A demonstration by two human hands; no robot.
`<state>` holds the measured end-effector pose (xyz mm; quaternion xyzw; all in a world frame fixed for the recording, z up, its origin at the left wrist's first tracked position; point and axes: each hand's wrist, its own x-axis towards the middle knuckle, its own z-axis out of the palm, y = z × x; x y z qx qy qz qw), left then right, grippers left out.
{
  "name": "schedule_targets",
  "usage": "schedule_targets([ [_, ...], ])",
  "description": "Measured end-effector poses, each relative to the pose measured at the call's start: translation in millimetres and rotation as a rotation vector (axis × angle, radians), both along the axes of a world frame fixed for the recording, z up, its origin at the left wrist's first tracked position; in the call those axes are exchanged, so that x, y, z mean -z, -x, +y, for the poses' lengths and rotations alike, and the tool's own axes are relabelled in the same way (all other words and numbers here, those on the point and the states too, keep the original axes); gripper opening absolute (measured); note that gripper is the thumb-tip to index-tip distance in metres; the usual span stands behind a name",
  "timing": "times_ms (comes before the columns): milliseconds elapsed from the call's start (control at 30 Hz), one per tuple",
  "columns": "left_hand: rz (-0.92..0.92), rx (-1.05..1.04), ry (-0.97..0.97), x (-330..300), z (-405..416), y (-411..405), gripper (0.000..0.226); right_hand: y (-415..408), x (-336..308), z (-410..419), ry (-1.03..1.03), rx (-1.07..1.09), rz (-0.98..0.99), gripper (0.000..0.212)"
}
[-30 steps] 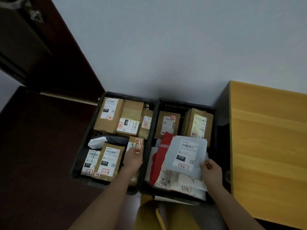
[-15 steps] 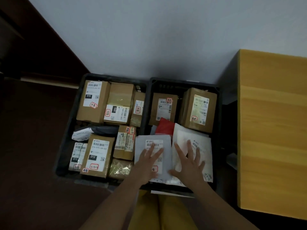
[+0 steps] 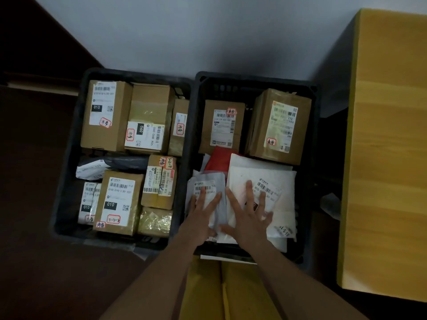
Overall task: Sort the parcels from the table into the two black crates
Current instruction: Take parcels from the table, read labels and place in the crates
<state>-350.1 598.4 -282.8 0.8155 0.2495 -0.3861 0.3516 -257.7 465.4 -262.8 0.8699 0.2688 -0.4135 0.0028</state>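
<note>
Pale wall (image 3: 208, 31) ahead, dark floor (image 3: 30, 250) below, and your wooden table (image 3: 388, 158) stands off to the right. Two black crates sit side by side against the wall. The left crate (image 3: 67, 181) is packed with brown boxes. The right crate (image 3: 315, 181) holds two boxes at the back and soft mailers in front. Your left hand (image 3: 203, 218) lies flat, fingers spread, on the grey mailer (image 3: 208, 188). Your right hand (image 3: 249, 213) presses down open-fingered on the white mailer (image 3: 277, 179) just beside it.
</note>
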Motion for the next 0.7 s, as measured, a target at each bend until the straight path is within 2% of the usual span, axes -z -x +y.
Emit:
schedule_targets([
  [200,0.086,0.021,0.008,3.9,3.7,-10.0,0.115,-11.7,2.9,2.4,-0.006,-0.010,0.105,0.107],
  [300,0.108,0.034,0.019,-6.8,5.5,-8.8,0.113,-12.5,-5.7,-3.4,-0.031,-0.015,0.088,0.104],
  [467,0.198,0.069,0.067,-23.7,5.5,1.2,0.104,-6.0,-21.6,-18.1,-0.100,-0.035,0.071,0.080],
  [600,0.064,-0.088,0.099,-46.5,8.2,4.2,0.075,-2.0,-34.8,-19.8,-0.163,0.025,0.110,0.071],
  [700,-0.070,-0.207,0.051,-67.1,8.3,6.3,0.066,2.7,-47.5,-23.1,-0.212,0.065,0.062,0.069],
])
